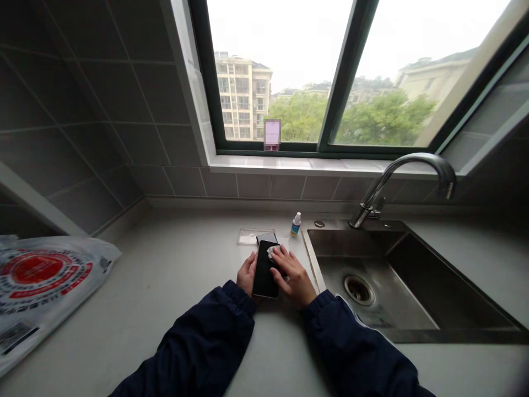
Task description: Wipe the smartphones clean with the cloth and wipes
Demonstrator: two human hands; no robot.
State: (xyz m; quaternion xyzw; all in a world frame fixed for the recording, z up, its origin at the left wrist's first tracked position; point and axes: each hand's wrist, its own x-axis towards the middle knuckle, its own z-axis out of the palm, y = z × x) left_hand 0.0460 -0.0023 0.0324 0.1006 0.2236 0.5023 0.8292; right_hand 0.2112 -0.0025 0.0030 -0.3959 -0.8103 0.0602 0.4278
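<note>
A black smartphone (pixel 263 270) lies tilted on the pale countertop (pixel 165 259), its screen facing up. My left hand (pixel 248 274) grips its left edge. My right hand (pixel 292 274) lies across the screen, pressing a small white cloth (pixel 271 253) against it with the fingertips. Just beyond the phone is a dark, flat object (pixel 267 237), partly hidden and hard to identify. Farther back stand a small dropper bottle with a blue label (pixel 295 225) and a clear plastic tray (pixel 251 236).
A stainless steel sink (pixel 363 275) with a drain lies right of my right hand, below a curved chrome faucet (pixel 403 179). A printed plastic bag (pixel 45 286) lies at the left. Grey wall tiles and a window sill stand behind the counter.
</note>
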